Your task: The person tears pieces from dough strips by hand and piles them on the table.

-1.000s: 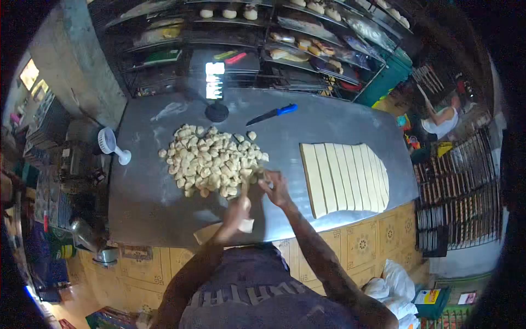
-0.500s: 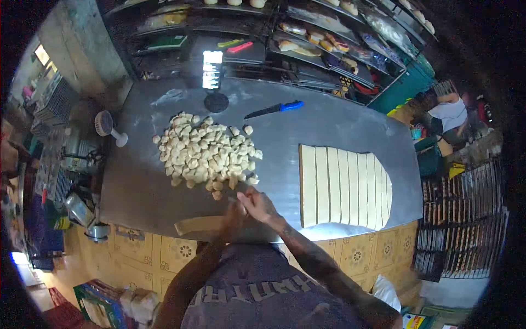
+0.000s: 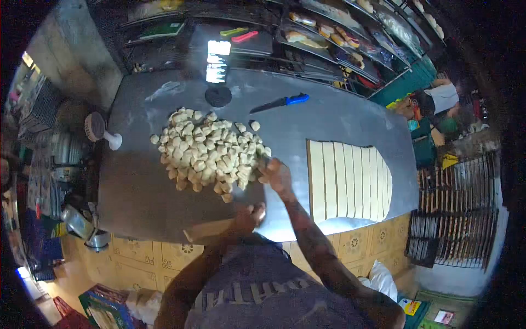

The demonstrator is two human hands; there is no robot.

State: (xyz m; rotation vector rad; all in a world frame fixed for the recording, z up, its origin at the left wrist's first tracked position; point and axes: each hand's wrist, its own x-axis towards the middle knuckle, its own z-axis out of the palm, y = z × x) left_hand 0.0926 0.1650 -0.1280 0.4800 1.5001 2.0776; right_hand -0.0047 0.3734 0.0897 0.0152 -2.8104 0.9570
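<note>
My left hand (image 3: 251,216) is closed around the end of a long dough strip (image 3: 208,230), which trails left along the table's near edge. My right hand (image 3: 278,178) reaches to the right side of a heap of small dough pieces (image 3: 211,151). Its fingers are bent together at the heap's edge, and what lies between them is hidden by blur. Right of that hand lies a flat sheet of dough (image 3: 350,181) cut into several long strips. Beyond the heap is a knife (image 3: 279,103) with a blue handle.
A lit phone (image 3: 218,63) stands at the table's back, behind a dark round disc (image 3: 218,97). On the left is a small fan (image 3: 101,130). Shelves with bread (image 3: 329,35) rise behind the table (image 3: 131,192). Another person (image 3: 438,101) is at the far right.
My hands were together in front of the heap and are now apart. The right hand has moved forward and right to the heap's edge; the left has drawn slightly back and right with the strip.
</note>
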